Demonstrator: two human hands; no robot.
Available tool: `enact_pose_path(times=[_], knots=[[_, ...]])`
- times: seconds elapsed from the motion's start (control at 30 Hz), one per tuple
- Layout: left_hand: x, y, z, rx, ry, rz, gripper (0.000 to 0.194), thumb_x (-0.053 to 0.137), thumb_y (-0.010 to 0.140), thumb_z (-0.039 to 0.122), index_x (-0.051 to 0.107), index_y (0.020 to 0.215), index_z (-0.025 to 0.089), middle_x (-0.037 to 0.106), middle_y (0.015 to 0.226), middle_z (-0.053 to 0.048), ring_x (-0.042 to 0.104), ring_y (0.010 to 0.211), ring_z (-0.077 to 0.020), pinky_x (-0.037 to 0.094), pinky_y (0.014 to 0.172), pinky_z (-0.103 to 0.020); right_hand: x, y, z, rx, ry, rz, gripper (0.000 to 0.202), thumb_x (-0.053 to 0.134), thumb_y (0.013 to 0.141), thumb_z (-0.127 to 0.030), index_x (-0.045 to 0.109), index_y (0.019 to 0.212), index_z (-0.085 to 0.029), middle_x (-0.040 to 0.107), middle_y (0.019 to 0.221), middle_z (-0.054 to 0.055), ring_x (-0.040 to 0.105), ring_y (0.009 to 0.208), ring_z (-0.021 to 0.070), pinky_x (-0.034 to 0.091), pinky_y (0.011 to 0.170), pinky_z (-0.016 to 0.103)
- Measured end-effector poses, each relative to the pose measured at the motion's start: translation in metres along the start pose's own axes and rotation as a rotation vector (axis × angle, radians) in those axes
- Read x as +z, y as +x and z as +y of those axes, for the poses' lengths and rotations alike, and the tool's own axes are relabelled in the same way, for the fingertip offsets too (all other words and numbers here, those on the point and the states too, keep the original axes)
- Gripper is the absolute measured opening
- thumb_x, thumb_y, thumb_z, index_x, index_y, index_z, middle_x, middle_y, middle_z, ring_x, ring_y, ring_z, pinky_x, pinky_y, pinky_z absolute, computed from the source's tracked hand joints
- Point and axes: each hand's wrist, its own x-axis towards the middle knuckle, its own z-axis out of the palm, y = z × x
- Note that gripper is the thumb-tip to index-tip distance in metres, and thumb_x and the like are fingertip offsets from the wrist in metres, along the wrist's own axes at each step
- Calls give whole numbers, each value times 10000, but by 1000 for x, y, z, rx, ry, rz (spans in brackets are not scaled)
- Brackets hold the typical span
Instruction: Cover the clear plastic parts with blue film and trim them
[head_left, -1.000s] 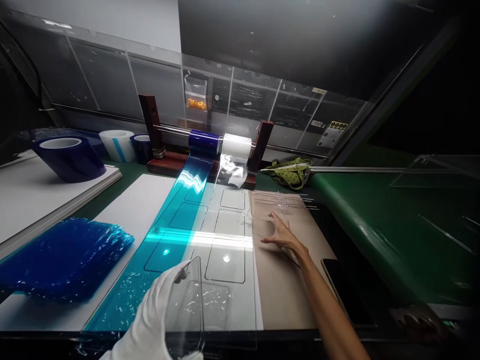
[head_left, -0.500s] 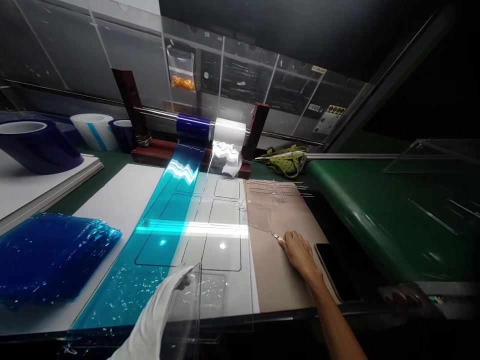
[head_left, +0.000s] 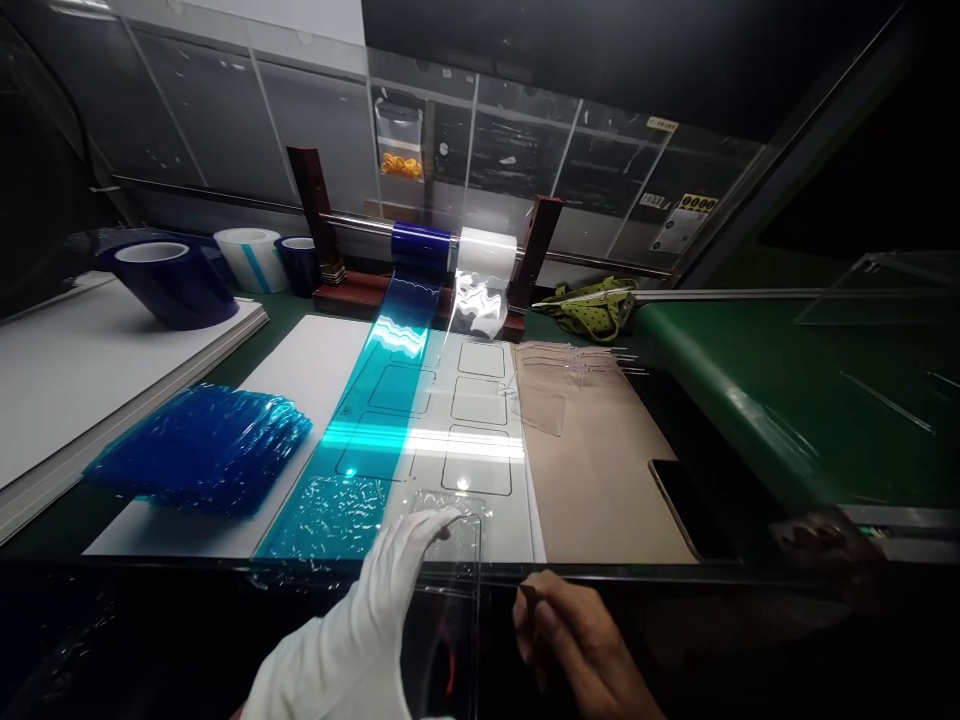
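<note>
My left hand [head_left: 375,600], in a white glove, grips a clear plastic panel [head_left: 469,600] at the table's front edge, fingers over its top. My bare right hand [head_left: 566,635] is to the right of the panel, apart from it, with fingers curled; a small dark thing shows at the fingertips, too unclear to name. Blue film [head_left: 375,400] runs from a blue roll [head_left: 421,245] down over a white sheet with black rounded outlines [head_left: 484,455]. Beside that roll is a white roll [head_left: 487,252] with clear film hanging from it.
A stack of blue film pieces [head_left: 202,450] lies left. Large tape rolls [head_left: 176,290] stand behind it. On the right are brown board [head_left: 600,470], a phone [head_left: 686,505], a green spotted pouch [head_left: 592,305], thin clear rods [head_left: 592,362] and a green surface [head_left: 772,400].
My right hand has left the brown board, where it held a small pointed tool, and come down beside the panel. The view has shifted left. My left hand still holds the panel.
</note>
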Motion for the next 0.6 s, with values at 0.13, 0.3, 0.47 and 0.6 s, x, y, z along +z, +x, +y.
enact_pose_path(times=[0.13, 0.3, 0.47, 0.6], knots=[[-9, -18, 3, 41, 8, -45, 686, 608, 696, 550, 464, 1292, 243, 594, 1182, -85, 568, 1085, -302, 469, 944, -448, 23, -7, -17, -91, -169, -32, 467, 370, 879, -643, 558, 802, -222, 572, 721, 8, 515, 641, 124, 436, 620, 228], [-20, -39, 5, 81, 31, -109, 1004, 705, 507, 615, 361, 1380, 259, 510, 1323, -105, 503, 1184, -376, 451, 983, -483, 25, -5, -18, -58, -183, -138, 651, 630, 529, -808, 470, 764, -223, 519, 694, -26, 430, 563, 94, 350, 441, 186], [-24, -34, 15, 57, 15, -192, 896, 649, 635, 486, 274, 1425, 292, 474, 1362, -78, 475, 1227, -336, 414, 1032, -468, 25, -3, -13, -120, -205, -145, 701, 657, 430, -825, 441, 703, -217, 454, 628, -51, 391, 539, 79, 320, 428, 189], [-26, -26, 25, 64, -33, -253, 883, 653, 626, 436, 290, 1419, 297, 500, 1327, -75, 497, 1199, -330, 427, 1020, -470, 27, -2, -12, -158, -129, -120, 707, 629, 443, -842, 398, 673, -215, 396, 600, -68, 354, 505, 59, 253, 412, 202]])
